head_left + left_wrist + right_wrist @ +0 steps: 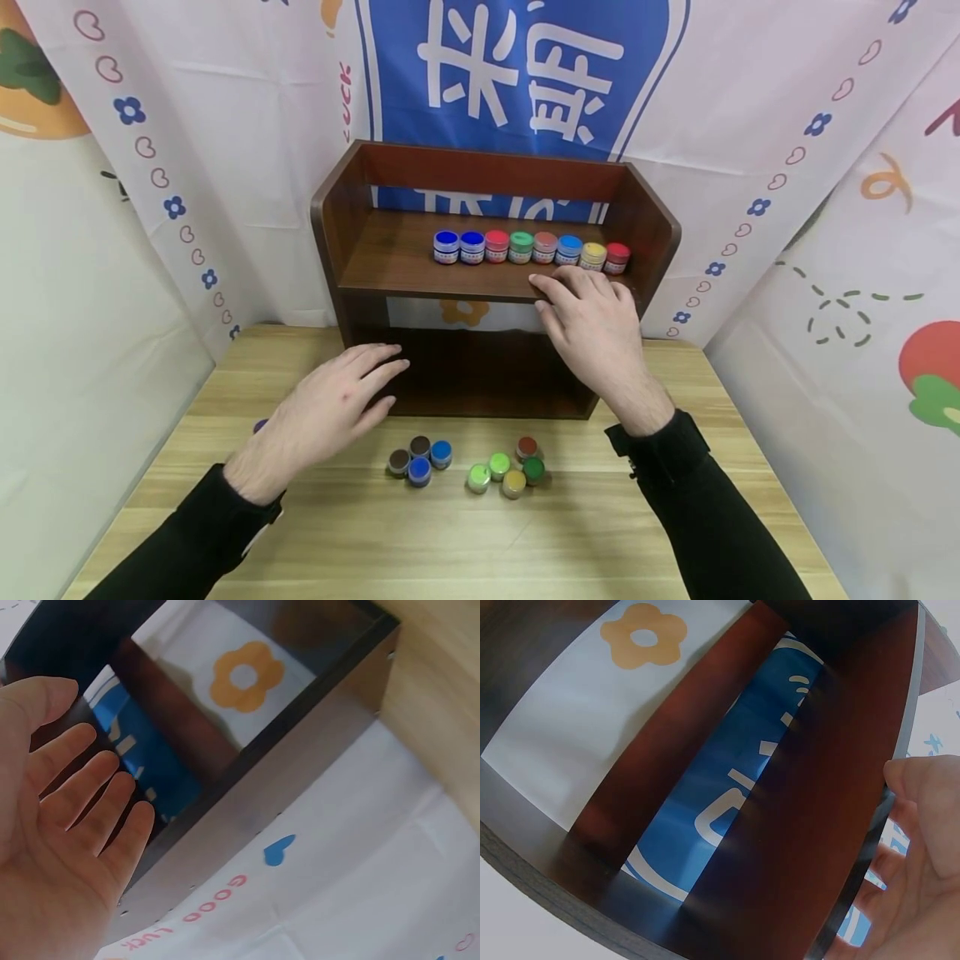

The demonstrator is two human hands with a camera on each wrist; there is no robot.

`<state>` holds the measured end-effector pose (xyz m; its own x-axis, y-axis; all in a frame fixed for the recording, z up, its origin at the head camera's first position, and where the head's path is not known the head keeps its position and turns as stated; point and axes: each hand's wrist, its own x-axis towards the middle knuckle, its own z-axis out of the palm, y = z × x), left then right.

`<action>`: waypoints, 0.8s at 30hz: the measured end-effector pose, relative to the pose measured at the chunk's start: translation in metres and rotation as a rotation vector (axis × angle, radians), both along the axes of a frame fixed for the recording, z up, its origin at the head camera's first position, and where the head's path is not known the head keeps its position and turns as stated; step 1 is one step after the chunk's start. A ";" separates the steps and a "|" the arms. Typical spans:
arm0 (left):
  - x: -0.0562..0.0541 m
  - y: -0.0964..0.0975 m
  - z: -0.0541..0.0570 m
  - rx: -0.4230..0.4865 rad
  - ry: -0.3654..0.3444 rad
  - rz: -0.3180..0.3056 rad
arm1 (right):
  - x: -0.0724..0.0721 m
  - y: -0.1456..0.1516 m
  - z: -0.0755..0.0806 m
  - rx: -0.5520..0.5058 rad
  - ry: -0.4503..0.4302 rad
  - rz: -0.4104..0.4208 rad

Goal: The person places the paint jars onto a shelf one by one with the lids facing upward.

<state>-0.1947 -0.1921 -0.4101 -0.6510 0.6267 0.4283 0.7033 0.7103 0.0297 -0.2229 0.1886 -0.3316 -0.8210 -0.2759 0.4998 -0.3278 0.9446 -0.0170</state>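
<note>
Several small paint jars with coloured lids stand in a row on the upper board of a brown wooden shelf (420, 287). From left to right run two dark blue jars (459, 248), a red jar (497, 247), a green jar (521, 248), a dull red jar (545, 248), a light blue jar (568, 250), a yellow jar (593, 256) and another red jar (617, 258). My right hand (592, 325) is at the board's front edge, below the yellow jar, with no jar visible in it. My left hand (326, 404), fingers spread and holding nothing, hovers before the shelf's lower left side.
On the wooden table (360, 533), dark-lidded and blue jars (420, 472) cluster left of centre. Green, yellow and brownish-red jars (514, 483) group to their right. A purple lid (260, 425) peeks out beside my left hand. Printed cloth (270, 167) hangs behind the shelf.
</note>
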 end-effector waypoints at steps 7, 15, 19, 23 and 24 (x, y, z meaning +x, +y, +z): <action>0.000 -0.007 -0.020 -0.036 -0.072 0.032 | 0.000 -0.001 0.001 0.004 -0.010 -0.004; 0.002 -0.012 -0.035 -0.098 -0.137 0.046 | 0.000 0.000 0.000 0.006 -0.021 -0.006; 0.001 -0.016 -0.041 -0.113 -0.182 0.064 | -0.001 0.000 0.000 0.004 -0.021 -0.004; 0.000 -0.022 -0.046 -0.130 -0.205 0.074 | -0.001 0.000 0.000 0.000 -0.014 -0.001; 0.000 -0.024 -0.047 -0.136 -0.211 0.075 | -0.001 0.000 0.000 0.000 -0.014 0.000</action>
<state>-0.1944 -0.2159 -0.4572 -0.7639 0.6157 0.1933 0.6368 0.7678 0.0705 -0.2237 0.1887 -0.3314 -0.8278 -0.2756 0.4887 -0.3274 0.9446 -0.0218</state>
